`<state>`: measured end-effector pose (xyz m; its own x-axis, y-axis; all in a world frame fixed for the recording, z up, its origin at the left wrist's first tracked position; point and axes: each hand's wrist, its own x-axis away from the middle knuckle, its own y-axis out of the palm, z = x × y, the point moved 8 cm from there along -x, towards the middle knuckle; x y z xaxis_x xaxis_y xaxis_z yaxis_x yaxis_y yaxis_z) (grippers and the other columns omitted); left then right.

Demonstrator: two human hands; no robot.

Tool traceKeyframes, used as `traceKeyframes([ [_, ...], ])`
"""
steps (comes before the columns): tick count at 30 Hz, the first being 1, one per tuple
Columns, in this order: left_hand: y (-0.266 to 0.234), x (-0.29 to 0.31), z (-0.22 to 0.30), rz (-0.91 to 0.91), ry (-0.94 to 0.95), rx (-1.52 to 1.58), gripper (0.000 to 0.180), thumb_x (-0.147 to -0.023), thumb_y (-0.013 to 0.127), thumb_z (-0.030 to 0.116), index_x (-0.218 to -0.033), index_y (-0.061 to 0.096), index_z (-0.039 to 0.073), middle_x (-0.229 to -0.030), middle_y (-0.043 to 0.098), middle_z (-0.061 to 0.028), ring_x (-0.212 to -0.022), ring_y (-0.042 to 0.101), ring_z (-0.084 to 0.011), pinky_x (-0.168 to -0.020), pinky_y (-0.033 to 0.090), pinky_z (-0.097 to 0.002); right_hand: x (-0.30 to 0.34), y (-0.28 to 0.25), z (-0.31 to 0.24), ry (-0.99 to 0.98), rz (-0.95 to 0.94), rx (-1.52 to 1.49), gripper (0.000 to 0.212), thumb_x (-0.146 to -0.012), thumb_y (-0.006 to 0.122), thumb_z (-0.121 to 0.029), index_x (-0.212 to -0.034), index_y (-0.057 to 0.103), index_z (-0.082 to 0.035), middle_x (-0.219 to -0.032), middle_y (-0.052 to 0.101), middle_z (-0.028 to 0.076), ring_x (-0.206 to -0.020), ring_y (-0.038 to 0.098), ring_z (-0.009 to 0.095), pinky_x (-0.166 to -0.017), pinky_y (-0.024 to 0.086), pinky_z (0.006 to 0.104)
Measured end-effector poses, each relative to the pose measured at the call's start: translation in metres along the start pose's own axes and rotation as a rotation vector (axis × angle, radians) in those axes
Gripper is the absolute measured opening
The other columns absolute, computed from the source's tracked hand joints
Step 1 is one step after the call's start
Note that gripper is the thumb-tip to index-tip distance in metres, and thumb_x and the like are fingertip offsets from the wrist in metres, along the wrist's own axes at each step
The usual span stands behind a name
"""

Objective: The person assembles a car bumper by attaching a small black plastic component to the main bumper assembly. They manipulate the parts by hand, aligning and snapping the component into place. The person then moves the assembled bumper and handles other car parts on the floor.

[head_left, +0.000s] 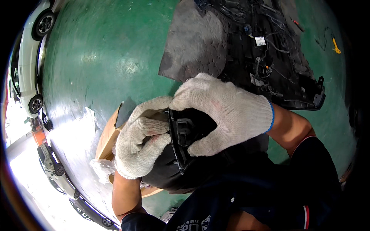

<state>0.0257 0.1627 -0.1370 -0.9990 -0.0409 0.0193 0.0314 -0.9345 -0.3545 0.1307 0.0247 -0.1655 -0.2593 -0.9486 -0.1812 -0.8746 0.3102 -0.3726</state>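
Free floor ahead-left — carton nearer

Floor, glossy green. Far right: broad black wired assembly with white labels, its left section flat and grey-smudged; right of that, a small yellow object with dark cord. Near left: brown cardboard box. Far left: white car.

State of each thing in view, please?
Left hand: gloved, closed on the black part.
Right hand: gloved, curled around the part.
Black part: held between both hands.
Dark lining: lying on the floor.
Yellow item: lying on the floor.
Cardboard box: partly hidden; fullness unclear.
Upper-left white car: parked.
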Motion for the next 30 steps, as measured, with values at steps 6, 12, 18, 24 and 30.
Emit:
traceKeyframes([
  [6,-0.003,-0.004,0.0,-0.025,0.049,-0.071,0.023,-0.084,0.086,0.009,-0.1,0.073,0.0,-0.127,0.067,-0.0201,-0.114,0.067,-0.0335,-0.098,0.053,-0.044,-0.003,0.004,0.005,0.019,-0.016,-0.009,0.078,-0.08,0.078,-0.061,-0.124,0.064,0.002,-0.119,0.063,0.023,-0.115,0.061,0.04,-0.101,0.051,0.0533],
  [12,-0.001,0.008,-0.002,0.122,-0.086,-0.046,0.022,-0.084,0.084,0.007,-0.103,0.074,-0.001,-0.127,0.068,-0.0188,-0.117,0.066,-0.0331,-0.101,0.051,-0.0436,-0.004,0.005,0.001,0.007,0.006,-0.057,0.073,-0.079,0.075,-0.055,-0.115,0.069,0.008,-0.112,0.064,0.025,-0.109,0.063,0.041,-0.091,0.056,0.0511],
  [18,0.012,0.035,-0.017,0.385,-0.419,0.316,0.04,-0.092,0.076,0.0,-0.129,0.065,-0.006,-0.127,0.07,-0.0109,-0.11,0.068,-0.0184,-0.1,0.053,-0.0333,-0.01,0.007,0.014,-0.027,-0.189,-0.308,0.065,-0.083,0.083,-0.045,-0.117,0.07,0.008,-0.117,0.067,0.026,-0.11,0.066,0.038,-0.095,0.056,0.0461],
  [24,0.017,0.049,-0.024,0.44,-0.46,0.449,0.025,-0.095,0.071,-0.001,-0.119,0.066,-0.005,-0.113,0.072,-0.0118,-0.1,0.069,-0.0181,-0.093,0.055,-0.0327,0.003,-0.001,0.019,-0.045,-0.015,-0.258,0.062,-0.082,0.088,-0.035,-0.126,0.071,0.005,-0.123,0.068,0.023,-0.115,0.067,0.037,-0.102,0.054,0.0432],
  [30,0.016,0.057,-0.028,0.497,-0.556,0.504,0.017,-0.098,0.068,-0.001,-0.114,0.065,-0.004,-0.107,0.071,-0.0097,-0.098,0.069,-0.0179,-0.091,0.055,-0.0311,0.006,-0.001,0.016,0.005,-0.003,-0.303,0.053,-0.08,0.088,-0.031,-0.118,0.075,0.005,-0.117,0.07,0.023,-0.111,0.069,0.037,-0.097,0.055,0.0434],
])
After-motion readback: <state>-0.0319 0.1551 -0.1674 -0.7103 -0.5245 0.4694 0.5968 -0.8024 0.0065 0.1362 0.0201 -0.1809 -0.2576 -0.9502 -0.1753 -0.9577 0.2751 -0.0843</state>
